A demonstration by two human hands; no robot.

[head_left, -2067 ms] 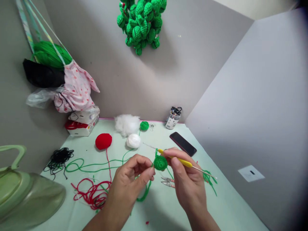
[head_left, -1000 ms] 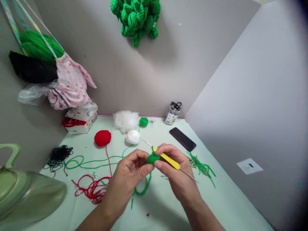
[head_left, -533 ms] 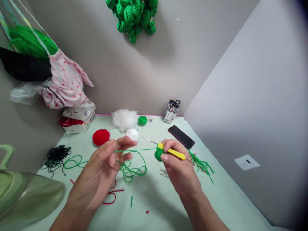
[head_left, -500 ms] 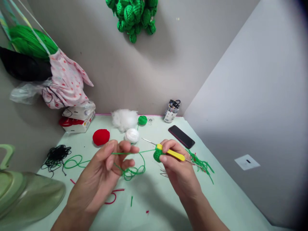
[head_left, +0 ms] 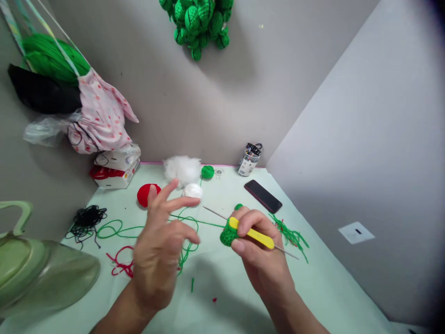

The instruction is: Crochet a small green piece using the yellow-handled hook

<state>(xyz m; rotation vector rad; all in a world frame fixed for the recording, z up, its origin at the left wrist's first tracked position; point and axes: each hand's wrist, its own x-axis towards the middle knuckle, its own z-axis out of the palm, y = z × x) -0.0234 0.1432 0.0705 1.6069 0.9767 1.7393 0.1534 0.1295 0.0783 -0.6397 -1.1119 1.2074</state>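
My right hand [head_left: 259, 250] is closed round a yellow-handled crochet hook [head_left: 253, 232] and a small green crocheted piece [head_left: 228, 235]. The hook's metal tip points left and away. A strand of green yarn [head_left: 203, 221] runs taut from the piece to my left hand [head_left: 162, 250]. That hand is raised over the table with its fingers spread, and the strand passes among them.
On the pale green table lie a red yarn ball [head_left: 147, 193], a white ball [head_left: 192, 190], white stuffing [head_left: 182, 168], a small green ball [head_left: 207, 171], a jar [head_left: 249, 161], a phone [head_left: 263, 195], black cord [head_left: 87, 217], red strands [head_left: 120, 263], green scraps [head_left: 289, 234]. Green bag [head_left: 38, 273] at left.
My left hand let go of the piece, drew the yarn out to the left and opened its fingers. My right hand kept the hook and piece and sank slightly.
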